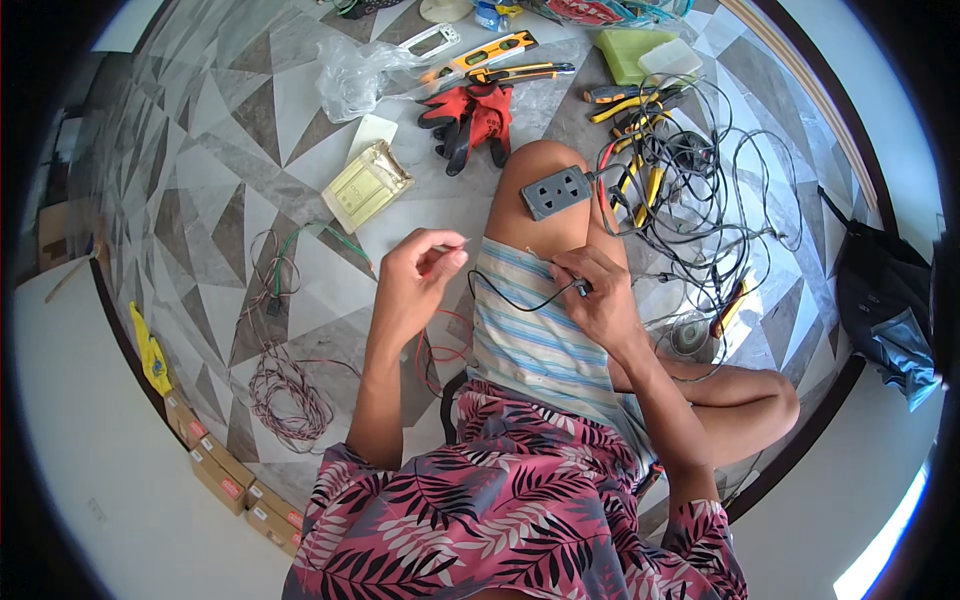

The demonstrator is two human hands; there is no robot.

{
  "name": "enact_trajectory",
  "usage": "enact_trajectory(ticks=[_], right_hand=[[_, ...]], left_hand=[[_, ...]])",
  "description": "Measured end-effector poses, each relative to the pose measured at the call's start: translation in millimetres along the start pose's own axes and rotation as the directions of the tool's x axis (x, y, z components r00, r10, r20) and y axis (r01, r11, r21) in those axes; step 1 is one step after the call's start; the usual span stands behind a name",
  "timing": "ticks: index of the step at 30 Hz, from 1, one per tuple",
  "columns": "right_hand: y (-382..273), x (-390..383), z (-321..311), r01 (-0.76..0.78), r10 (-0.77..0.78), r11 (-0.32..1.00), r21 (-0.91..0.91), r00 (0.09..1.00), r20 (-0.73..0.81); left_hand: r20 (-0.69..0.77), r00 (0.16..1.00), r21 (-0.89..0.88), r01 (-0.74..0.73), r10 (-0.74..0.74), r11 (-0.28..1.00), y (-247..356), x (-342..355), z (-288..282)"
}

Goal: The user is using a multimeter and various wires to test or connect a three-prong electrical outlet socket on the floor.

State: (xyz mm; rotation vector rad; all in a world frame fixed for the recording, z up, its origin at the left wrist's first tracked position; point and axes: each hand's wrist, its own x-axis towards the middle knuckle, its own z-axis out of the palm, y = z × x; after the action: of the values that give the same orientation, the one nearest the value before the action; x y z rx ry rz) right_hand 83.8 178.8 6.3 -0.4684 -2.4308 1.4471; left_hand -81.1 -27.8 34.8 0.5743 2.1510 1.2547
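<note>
A thin black cable [520, 307] curves over my striped shorts into my right hand [600, 295], whose fingers are closed on it around a small dark piece. My left hand [415, 275] is raised to the left of the shorts, thumb and forefinger pinched together. A tiny pale tip shows at that pinch, too small to name. On my bent knee lies a dark grey socket block [556, 193], its cord running off to the right. Neither hand touches the block.
Tangled black cables [690, 190] lie at the right among yellow-handled pliers [650, 195]. Red work gloves [480, 122], a spirit level [485, 58] and a pale yellow box [367, 187] lie ahead. Coiled reddish wire [290, 400] and cardboard boxes [220, 470] are at left.
</note>
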Motion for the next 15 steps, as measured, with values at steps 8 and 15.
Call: enact_trajectory(ticks=[8, 15], right_hand=[[-0.3, -1.0, 3.2, 0.091, -0.093, 0.994, -0.056, 0.994, -0.050], [-1.1, -1.8, 2.0, 0.104, -0.108, 0.993, -0.062, 0.992, -0.063]], left_hand=[[-0.023, 0.997, -0.138, -0.071, 0.068, 0.988, 14.6, -8.1, 47.4], [-0.066, 0.993, -0.131, -0.107, 0.099, 0.986, 18.3, -1.7, 55.1]])
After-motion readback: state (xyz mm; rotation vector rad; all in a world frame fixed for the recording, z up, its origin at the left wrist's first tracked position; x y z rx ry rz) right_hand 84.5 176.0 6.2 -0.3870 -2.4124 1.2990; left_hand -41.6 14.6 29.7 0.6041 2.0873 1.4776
